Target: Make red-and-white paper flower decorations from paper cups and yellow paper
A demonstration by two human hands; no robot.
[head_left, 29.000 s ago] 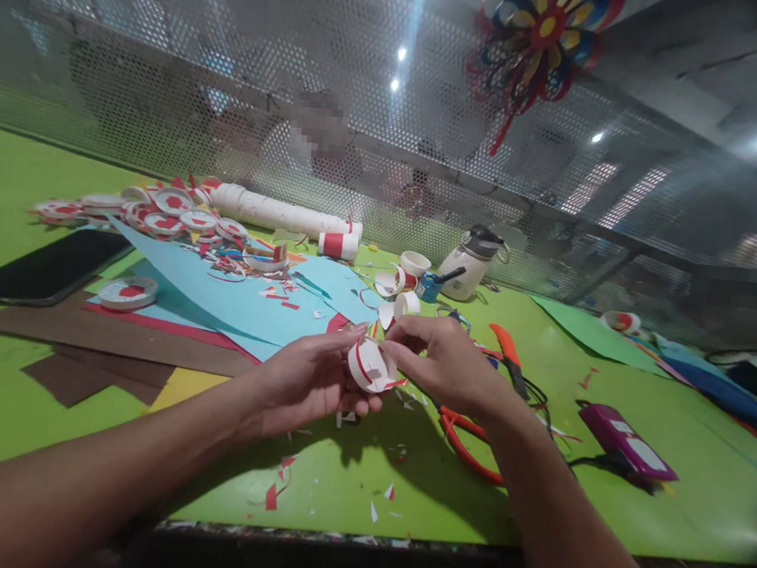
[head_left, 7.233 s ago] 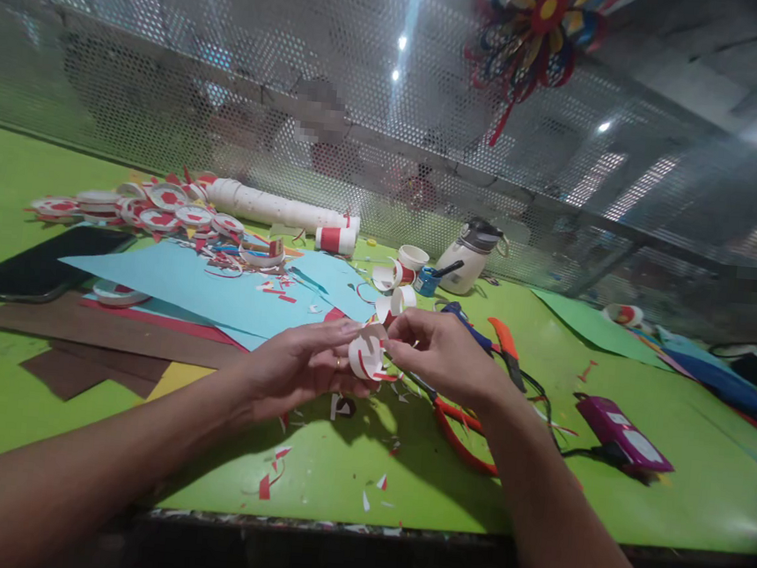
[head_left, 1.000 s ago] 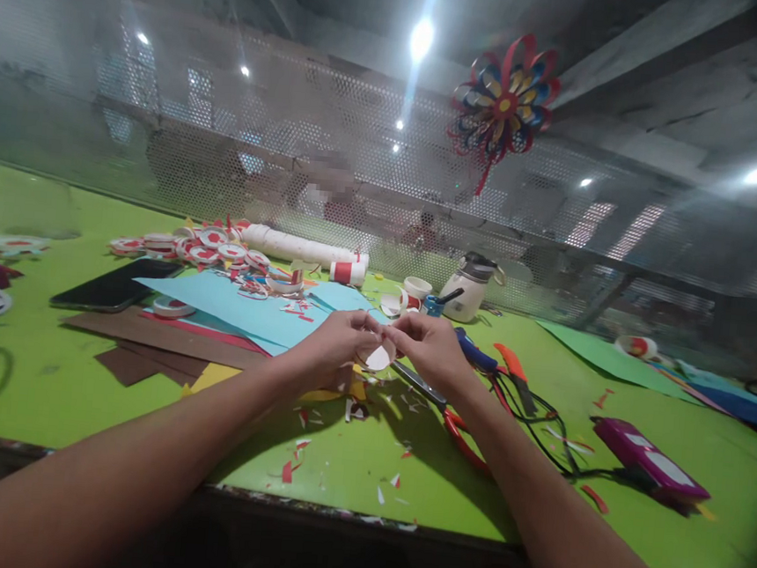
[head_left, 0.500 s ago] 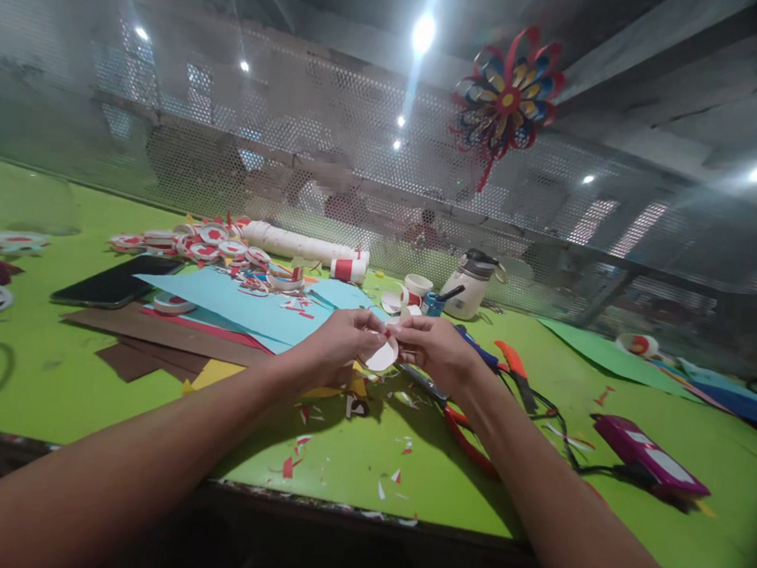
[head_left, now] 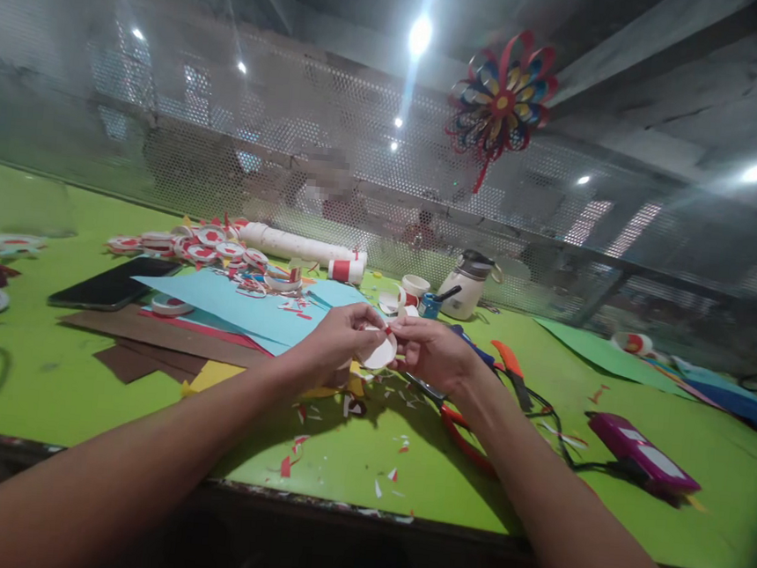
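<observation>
Far left on the green tabletop (head_left: 45,379): a dark phone (head_left: 110,283), flat and glossy, parked clear of the work. Beside it, a heap of flat red-and-white discs (head_left: 203,242), likely finished pieces stacked out of the way, with a long white tube (head_left: 302,246) lying behind them. Stacked paper sheets (head_left: 237,307) next, blue over red over brown, matte and thin, spread flat and close to reach.

At centre, left hand (head_left: 333,351) and right hand (head_left: 435,355) raised just above the tabletop, fingers of both pinched shut on 1 small paper disc (head_left: 379,353): white, round, thin, with a red strip at its top edge. Held between the 2 hands and tilted toward the camera, seemingly for close sight of the strip. Below, red and white scraps (head_left: 338,448) scattered over the tabletop, apparently fallen from cutting.

Right of the hands: scissors (head_left: 464,433) with red handles lying flat, partly hidden under the right wrist; a glue bottle (head_left: 468,283) upright further back; a purple device (head_left: 642,453) with a black cord. Overhead, a looped paper flower (head_left: 501,96) hung on the mesh.
</observation>
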